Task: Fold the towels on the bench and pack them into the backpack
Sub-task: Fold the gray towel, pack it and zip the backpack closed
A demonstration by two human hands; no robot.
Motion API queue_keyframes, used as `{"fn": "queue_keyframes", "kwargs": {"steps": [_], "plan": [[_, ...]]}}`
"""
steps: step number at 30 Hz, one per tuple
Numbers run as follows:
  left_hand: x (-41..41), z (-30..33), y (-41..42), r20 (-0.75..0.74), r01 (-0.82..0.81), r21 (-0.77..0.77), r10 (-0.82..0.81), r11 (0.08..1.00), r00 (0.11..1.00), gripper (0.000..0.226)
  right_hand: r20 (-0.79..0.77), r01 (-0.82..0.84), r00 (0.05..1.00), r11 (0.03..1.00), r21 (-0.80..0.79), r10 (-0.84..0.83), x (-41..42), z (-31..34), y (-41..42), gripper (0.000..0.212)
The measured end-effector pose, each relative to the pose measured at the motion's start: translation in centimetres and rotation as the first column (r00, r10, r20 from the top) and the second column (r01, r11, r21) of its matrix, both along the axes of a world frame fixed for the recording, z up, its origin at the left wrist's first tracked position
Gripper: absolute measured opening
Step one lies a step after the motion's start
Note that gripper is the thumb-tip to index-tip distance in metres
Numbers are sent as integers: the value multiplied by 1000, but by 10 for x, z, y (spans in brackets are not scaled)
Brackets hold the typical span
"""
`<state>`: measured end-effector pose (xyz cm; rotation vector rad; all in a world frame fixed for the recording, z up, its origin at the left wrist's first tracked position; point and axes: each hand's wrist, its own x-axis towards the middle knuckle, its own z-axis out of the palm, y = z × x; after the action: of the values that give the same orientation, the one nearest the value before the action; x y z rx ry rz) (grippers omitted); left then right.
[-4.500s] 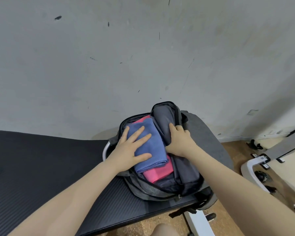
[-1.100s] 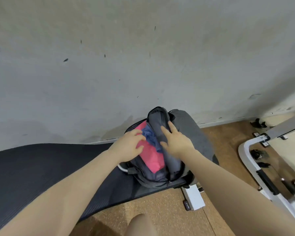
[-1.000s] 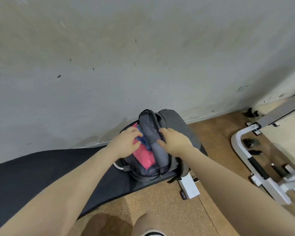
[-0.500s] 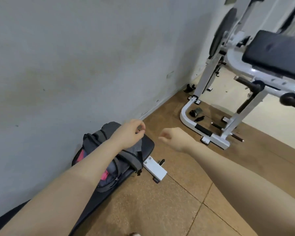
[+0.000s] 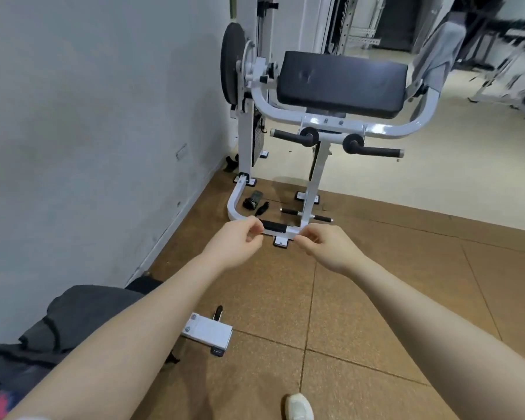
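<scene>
The grey backpack (image 5: 73, 322) lies at the bottom left against the wall, on the end of the bench. A sliver of pink towel (image 5: 3, 403) shows in its opening at the lower left corner; the blue towel is hidden. My left hand (image 5: 235, 242) and my right hand (image 5: 326, 248) hang in the air over the brown floor, well away from the backpack. Both have loosely curled fingers and hold nothing.
A white gym machine (image 5: 315, 125) with a black pad (image 5: 341, 81) stands ahead. The bench's white foot (image 5: 208, 331) sticks out on the floor by the backpack. The grey wall (image 5: 88, 116) runs along the left. My shoe (image 5: 299, 407) shows at the bottom.
Both hands let go of the backpack and lifted off it. My view swung right, away from the bench toward the gym machine, leaving the backpack at the lower left.
</scene>
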<state>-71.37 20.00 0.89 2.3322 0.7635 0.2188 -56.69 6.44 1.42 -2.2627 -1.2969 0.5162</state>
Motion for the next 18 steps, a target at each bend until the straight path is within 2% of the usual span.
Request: {"fn": "queue_keyframes", "kwargs": {"steps": [9, 13, 18], "plan": [[170, 36, -11, 146, -2, 13, 0, 1000, 989, 24, 99, 21, 995, 999, 50, -25, 160, 41, -8, 30], [244, 43, -10, 202, 26, -7, -24, 1000, 979, 24, 74, 111, 990, 990, 87, -118, 231, 47, -15, 29], [337, 46, 1, 204, 136, 6, -134, 991, 970, 23, 20, 256, 965, 953, 163, -262, 311, 43, -15, 26]]}}
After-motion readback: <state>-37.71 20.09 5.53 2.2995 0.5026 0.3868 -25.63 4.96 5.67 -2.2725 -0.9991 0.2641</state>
